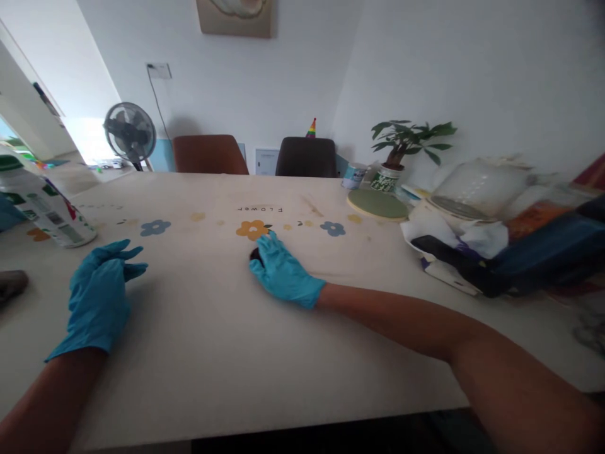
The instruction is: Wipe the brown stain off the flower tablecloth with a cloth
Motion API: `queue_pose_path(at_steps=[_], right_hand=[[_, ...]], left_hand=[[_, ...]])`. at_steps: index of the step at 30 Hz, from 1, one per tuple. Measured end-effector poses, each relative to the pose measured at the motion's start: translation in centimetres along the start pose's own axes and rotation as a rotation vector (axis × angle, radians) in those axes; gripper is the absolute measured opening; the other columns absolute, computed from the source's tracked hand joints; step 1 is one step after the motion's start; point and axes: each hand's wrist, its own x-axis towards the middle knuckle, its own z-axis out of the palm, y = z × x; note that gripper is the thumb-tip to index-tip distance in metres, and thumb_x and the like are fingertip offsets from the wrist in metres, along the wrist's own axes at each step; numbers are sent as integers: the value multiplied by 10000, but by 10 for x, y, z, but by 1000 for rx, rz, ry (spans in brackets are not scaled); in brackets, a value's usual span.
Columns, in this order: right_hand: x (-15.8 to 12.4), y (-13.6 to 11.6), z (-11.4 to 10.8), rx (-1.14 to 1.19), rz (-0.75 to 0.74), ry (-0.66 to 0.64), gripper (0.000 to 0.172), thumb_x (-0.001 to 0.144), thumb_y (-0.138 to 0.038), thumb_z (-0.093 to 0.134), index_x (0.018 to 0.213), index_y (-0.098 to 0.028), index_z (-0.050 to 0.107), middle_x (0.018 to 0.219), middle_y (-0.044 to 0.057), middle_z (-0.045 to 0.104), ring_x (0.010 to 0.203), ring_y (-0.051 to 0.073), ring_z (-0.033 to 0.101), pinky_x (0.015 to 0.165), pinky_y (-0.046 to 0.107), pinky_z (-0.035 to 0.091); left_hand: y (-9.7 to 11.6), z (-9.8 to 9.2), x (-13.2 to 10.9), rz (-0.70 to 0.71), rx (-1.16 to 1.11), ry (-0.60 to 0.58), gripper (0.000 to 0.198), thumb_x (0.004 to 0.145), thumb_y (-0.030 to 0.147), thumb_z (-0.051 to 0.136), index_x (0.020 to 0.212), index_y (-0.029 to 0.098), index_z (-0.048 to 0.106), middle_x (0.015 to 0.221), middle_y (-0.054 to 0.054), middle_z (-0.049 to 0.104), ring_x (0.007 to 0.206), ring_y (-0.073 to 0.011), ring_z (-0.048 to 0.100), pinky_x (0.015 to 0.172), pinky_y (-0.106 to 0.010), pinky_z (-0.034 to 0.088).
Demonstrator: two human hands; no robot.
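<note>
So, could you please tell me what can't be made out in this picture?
In the head view:
1. Dark thing: mostly covered by the right hand, so its full shape is hidden.
2. Brown thing: cut off by the left edge.
3. Wall art: its upper part is cut off by the top edge.
4. Bottle: its print is too blurred to read.

A home, seen from its dining corner

This looks like a room in someone's home. Beyond a broad pale surface (227,366) decorated with flowers (252,229) and the word "FLOWER" stand a brown chair (208,154) and a dark chair (306,157). A household fan (130,131) stands near the plain wall (293,75), where a decorative panel (236,24) hangs. A leafy potted plant (397,145) sits at the right, and small colourful items dot the floor (70,179) at far left.
</note>
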Motion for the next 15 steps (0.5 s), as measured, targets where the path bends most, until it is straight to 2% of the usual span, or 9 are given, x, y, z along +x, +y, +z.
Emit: queue_pose_path(at_steps=[3,5,9,10,12,13,15], right_hand=[[44,-63,11,-64,-71,-48,757,1348,-563,499,1966,-156,658,2047,112,579,1990,413,417,1668,518,332],[69,-103,20,-103,-82,-62,794,1352,-610,460,1969,-144,640,2063,81,557,1987,376,424,1638,433,361],[111,-162,32,-99,-61,-68,759,1356,-684,397,1932,-261,652,2077,-13,518,1983,302,430,1578,465,456],[119,-170,31,-65,-82,-68,698,1354,-649,430,1880,-278,699,2050,-17,560,1971,308,455,1569,487,469],[130,-173,19,57,-178,-98,525,1339,-459,534,1763,-287,791,1951,-21,696,1919,293,547,1579,483,445],[131,-167,10,124,-227,-117,484,1320,-329,557,1722,-268,820,1903,-8,748,1886,275,594,1593,470,417],[126,-144,-10,244,-273,-136,536,1283,-118,527,1717,-203,830,1894,39,760,1846,238,644,1618,442,364]], left_hand=[[4,-2,0,-6,-1,2,810,603,419,587,1372,208,733,1564,-217,882,1223,-469,933,1282,-822,725],[2,-5,1,-11,3,-14,849,571,384,583,1391,212,718,1599,-211,872,1231,-459,932,1278,-797,736],[-3,-8,6,-33,7,-80,890,535,340,594,1410,212,695,1713,-213,827,1279,-433,922,1290,-721,753],[-4,-7,7,-46,-6,-68,881,561,341,607,1427,209,700,1720,-215,824,1276,-426,920,1305,-720,745],[-5,-4,8,-66,-57,-23,874,645,361,639,1501,199,701,1715,-223,823,1254,-403,920,1342,-718,722],[-6,-2,8,-65,-86,-2,884,686,376,654,1550,193,690,1708,-232,823,1244,-390,921,1349,-707,718],[-7,1,9,-40,-130,2,913,752,393,686,1640,181,652,1705,-255,815,1271,-380,921,1344,-670,724]])
